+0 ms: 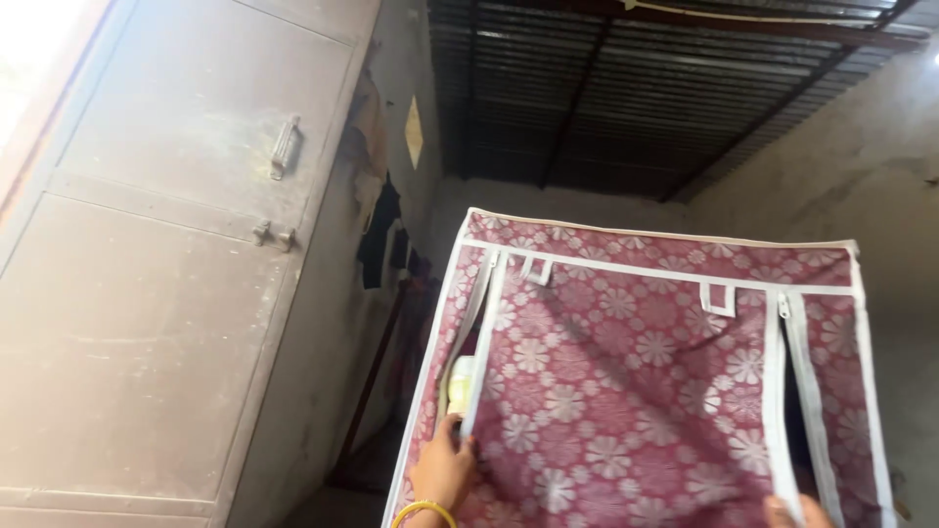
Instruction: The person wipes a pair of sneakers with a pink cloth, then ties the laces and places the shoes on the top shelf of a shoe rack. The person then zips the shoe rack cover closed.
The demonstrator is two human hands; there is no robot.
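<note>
Both zips on the wardrobe are already open partway: the left zip gapes from near the top corner down to the bottom of the picture, and the right zip stands parted too, a dark slit showing between its white tapes. So the front flap looks freed along both sides, by my reading, while its top edge remains joined under the white band. How far the zips run below, I cannot tell; the lower part of the wardrobe is out of view.

Left hand now: it comes up from the bottom edge of the picture, a yellow bangle on the wrist, fingers closed on the flap's left edge right beside the open zip. Just above it, through the gap, something pale yellow shows inside, too little of it to name.

Right hand: only a sliver of it shows at the bottom edge, against the right zip's tapes near the flap's lower right. Whether it grips or merely rests there, I cannot tell.

The two hands sit well apart, one at each side of the flap. The wardrobe itself stands against the back wall, next to a tall grey metal cupboard on the left, under a corrugated roof.
</note>
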